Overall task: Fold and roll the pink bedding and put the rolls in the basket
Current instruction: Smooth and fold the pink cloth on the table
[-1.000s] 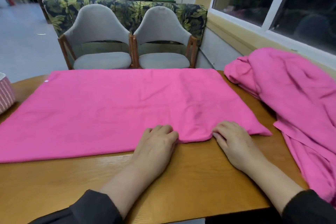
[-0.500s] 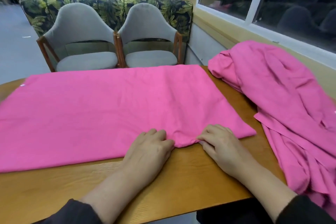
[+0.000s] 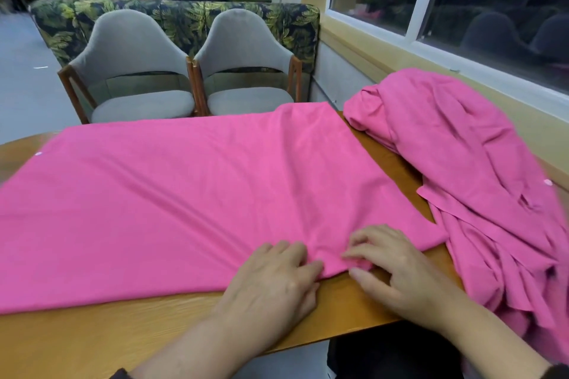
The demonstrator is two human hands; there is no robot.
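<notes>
A folded pink sheet (image 3: pixel 184 194) lies flat across the wooden table (image 3: pixel 92 338). My left hand (image 3: pixel 271 280) and my right hand (image 3: pixel 397 268) sit side by side at its near edge, towards the right corner. Both have curled fingers and pinch the hem, which bunches into small creases between them. A second, crumpled heap of pink bedding (image 3: pixel 462 163) lies on the table's right side and hangs over its edge. The basket is out of view.
Two grey chairs (image 3: pixel 138 77) stand behind the table's far edge, in front of a leaf-patterned sofa back (image 3: pixel 184 15). A person in black sits beyond it, facing away. A window sill (image 3: pixel 431 64) runs along the right wall.
Both hands have slid a little forward onto the sheet's hem and curled on it, and creases now fan out from them. The view has swung right, so the basket at the left is gone.
</notes>
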